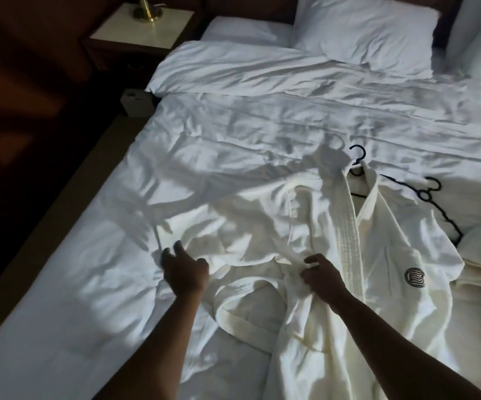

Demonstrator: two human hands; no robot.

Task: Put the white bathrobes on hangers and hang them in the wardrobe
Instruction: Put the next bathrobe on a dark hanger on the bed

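The robe point(383, 243) lies spread on the bed point(233, 134), a black hanger point(359, 158) already in its collar. My right hand point(324, 274) pinches the cloth at the waist; my left hand point(184, 269) rests loose-fingered on the sleeve. I'd judge it soft, bulky, apt to slide off, so lift by the hook and shoulders. A spare hanger point(432, 194) lies beside it. A second robe may be bunched at the right edge; I can't tell, and no wardrobe shows

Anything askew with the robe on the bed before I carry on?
Yes. The bathrobe has a hanger at its collar, but its left side lies bunched and rumpled toward the left hand. A second hanger lies loose alongside.
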